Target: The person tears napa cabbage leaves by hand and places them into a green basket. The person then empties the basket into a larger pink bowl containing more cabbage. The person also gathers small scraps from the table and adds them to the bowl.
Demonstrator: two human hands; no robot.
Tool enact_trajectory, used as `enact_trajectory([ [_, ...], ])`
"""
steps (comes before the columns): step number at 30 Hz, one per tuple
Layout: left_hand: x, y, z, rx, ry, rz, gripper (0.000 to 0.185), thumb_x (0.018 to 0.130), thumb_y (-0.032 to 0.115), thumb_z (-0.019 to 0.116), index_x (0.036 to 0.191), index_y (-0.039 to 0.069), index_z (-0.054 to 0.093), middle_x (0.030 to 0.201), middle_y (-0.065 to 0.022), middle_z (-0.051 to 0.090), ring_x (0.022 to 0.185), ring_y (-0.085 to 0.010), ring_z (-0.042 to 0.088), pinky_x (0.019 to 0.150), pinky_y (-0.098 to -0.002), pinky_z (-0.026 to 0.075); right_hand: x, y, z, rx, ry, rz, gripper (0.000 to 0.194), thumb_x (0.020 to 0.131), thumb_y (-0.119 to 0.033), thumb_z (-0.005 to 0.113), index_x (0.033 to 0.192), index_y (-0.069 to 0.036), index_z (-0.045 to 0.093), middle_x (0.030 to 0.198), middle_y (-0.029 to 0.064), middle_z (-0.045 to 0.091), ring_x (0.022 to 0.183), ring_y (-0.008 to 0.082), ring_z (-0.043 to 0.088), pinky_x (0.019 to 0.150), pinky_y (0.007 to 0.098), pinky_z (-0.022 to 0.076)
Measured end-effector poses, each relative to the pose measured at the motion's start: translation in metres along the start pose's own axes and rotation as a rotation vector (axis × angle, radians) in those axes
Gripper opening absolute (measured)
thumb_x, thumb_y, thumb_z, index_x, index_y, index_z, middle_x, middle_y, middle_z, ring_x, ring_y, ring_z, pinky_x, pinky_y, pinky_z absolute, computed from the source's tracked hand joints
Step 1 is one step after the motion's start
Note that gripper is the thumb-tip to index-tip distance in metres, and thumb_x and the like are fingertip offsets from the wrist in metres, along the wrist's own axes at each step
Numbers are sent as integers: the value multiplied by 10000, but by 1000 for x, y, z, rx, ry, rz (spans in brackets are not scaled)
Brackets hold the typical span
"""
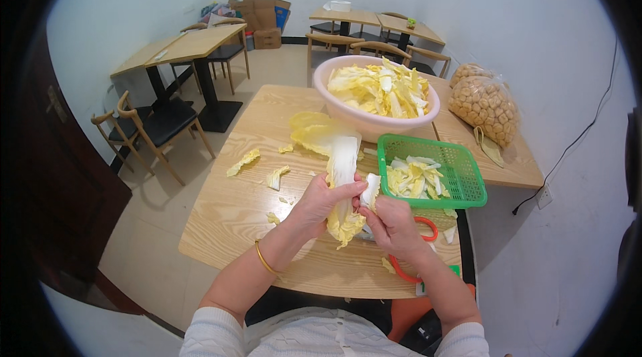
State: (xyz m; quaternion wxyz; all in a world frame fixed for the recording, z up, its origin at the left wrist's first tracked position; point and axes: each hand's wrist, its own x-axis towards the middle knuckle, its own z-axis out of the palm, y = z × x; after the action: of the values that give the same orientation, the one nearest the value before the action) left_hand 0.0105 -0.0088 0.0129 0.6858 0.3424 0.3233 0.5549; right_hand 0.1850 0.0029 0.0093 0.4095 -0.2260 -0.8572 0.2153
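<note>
My left hand (321, 201) grips a napa cabbage leaf (344, 161), its thumb lying across the white rib. A narrow strip of cabbage (371, 191) along the leaf's right side is pinched in my right hand (393, 224). Beyond the leaf, more leaves with yellow edges (311, 131) lie on the wooden table (225, 221). Red-handled scissors (427, 229) rest under and beside my right hand, their blades mostly hidden. Just right of the hands stands a green plastic basket (466, 201) with cabbage pieces (416, 176) in it.
A large pink basin (326, 91) heaped with torn cabbage (381, 86) stands at the table's far side. Right of it sits a clear bag of round tan pieces (484, 106). Cabbage scraps (243, 162) dot the tabletop. A black cord (567, 156) runs down the right wall to a socket.
</note>
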Motion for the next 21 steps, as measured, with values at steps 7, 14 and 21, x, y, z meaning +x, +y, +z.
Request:
enact_trajectory([
  [7, 1, 0, -5, 47, 36, 48, 193, 807, 140, 745, 921, 59, 613, 771, -26, 627, 635, -87, 583, 559, -241, 495, 0, 1, 0, -96, -67, -13, 152, 855, -49, 613, 732, -12, 532, 661, 163, 556, 589, 359, 551, 521, 407, 413],
  [14, 3, -1, -2, 189, 64, 149, 207, 814, 152, 747, 934, 48, 614, 786, -23, 623, 655, -87, 581, 569, -239, 489, 1, -5, -2, 127, 200, 341, 89, 882, -81, 627, 854, -2, 597, 649, 53, 551, 574, 114, 477, 527, 299, 402],
  [21, 7, -10, -2, 75, 1, 136, 292, 940, 305, 578, 990, 18, 585, 802, -52, 595, 641, -129, 597, 593, -258, 511, 2, 4, -17, -100, 315, 295, 157, 847, -135, 690, 892, -16, 598, 624, 89, 573, 537, 172, 542, 491, 322, 401],
])
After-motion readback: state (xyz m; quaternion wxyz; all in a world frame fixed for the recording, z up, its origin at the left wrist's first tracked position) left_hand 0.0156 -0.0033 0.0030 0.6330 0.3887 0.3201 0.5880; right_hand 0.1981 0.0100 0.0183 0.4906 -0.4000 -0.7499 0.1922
